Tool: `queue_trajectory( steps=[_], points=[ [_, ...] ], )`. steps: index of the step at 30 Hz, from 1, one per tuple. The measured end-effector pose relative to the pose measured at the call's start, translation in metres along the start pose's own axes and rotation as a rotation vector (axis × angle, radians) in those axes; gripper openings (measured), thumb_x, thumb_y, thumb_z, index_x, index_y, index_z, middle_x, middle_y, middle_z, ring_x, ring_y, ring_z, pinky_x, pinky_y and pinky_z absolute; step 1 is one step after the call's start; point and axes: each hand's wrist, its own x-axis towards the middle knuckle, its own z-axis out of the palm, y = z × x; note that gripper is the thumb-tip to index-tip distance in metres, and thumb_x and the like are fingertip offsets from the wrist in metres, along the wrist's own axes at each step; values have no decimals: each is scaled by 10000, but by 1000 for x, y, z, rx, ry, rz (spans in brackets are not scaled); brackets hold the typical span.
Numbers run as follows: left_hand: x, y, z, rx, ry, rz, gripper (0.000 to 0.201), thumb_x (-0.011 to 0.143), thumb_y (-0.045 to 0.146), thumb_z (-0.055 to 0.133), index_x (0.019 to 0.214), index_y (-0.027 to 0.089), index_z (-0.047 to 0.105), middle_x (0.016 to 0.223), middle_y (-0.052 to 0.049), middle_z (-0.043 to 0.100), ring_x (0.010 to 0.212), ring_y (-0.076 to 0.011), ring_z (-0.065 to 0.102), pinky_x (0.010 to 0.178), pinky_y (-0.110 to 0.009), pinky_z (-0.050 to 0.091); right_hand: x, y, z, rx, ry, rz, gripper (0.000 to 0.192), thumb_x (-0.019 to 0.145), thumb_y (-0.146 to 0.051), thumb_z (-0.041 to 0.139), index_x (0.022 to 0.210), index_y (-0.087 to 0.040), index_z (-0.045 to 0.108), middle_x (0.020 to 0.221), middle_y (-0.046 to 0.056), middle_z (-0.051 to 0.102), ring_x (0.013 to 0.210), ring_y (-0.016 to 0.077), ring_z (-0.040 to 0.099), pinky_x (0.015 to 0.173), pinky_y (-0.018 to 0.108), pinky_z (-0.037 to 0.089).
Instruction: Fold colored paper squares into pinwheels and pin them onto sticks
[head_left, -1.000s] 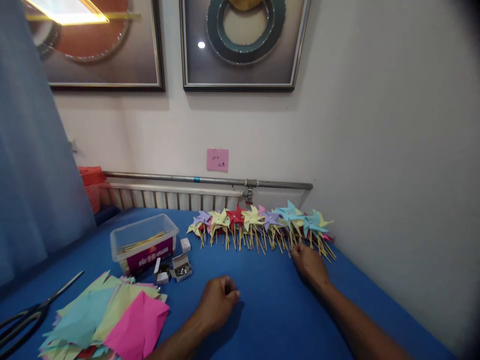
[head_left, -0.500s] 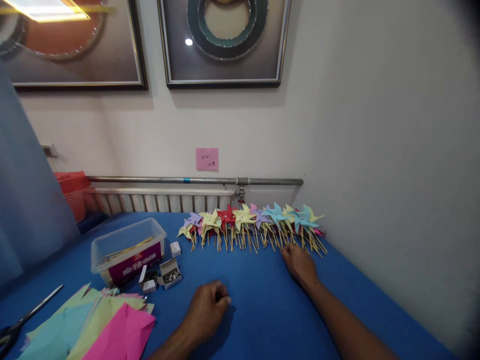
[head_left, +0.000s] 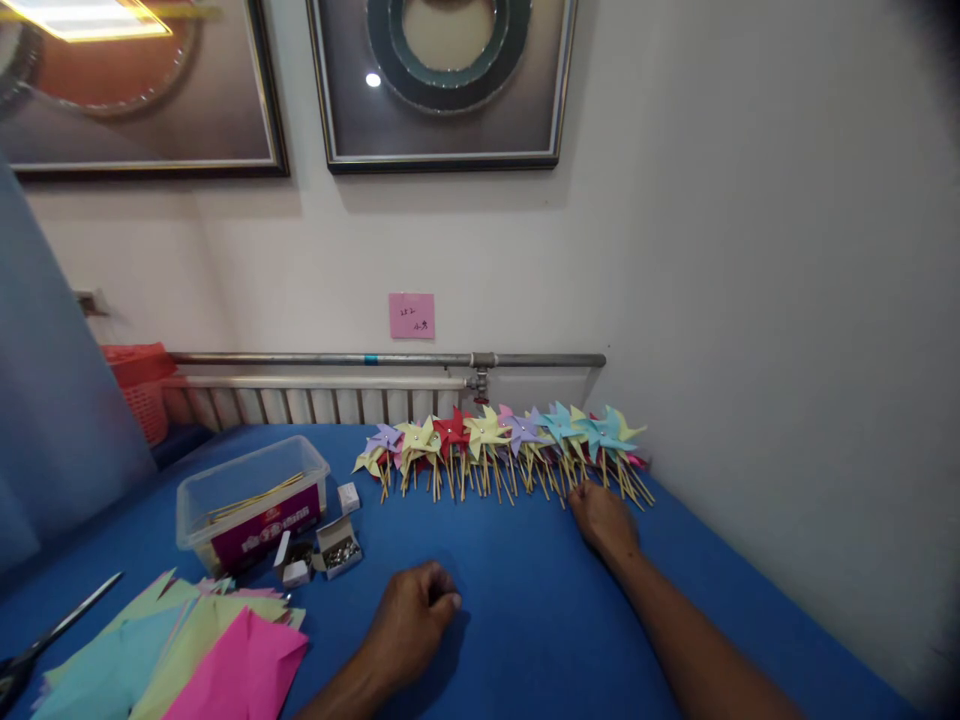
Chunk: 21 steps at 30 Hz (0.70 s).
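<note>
head | right hand (head_left: 604, 521) touching pinwheels (head_left: 502, 448) | left hand (head_left: 411, 622) fisted

pink note (head_left: 411, 315) on the wall: dark handwriting, too small to read | clear box (head_left: 251, 503): magenta label with white print, blurred, not legible | small white boxes (head_left: 337, 548) beside it: no print that can be made out
</note>
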Motion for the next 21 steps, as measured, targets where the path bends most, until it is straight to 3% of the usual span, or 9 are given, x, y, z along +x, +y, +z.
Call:
queue_trajectory(
  steps=[14,21],
  points=[
    [1,-5,1,-19,-13,22,119,779,251,545,738,158,608,619,23,525,599,-116,444,566,-241,307,0,1,-1,11,24,38,313,957,-326,415,961,-180,691,966,139,747,893,255,692,668,296,391],
    [-2,2,-2,19,-9,28,125,780,250,542,733,165,620,638,13,567,619,-130,482,583,-245,305,-19,-6,-7,55,121,-85,296,976,-353,397,929,-199,646,911,95,734,844,210,663,680,281,364]
  ],
)
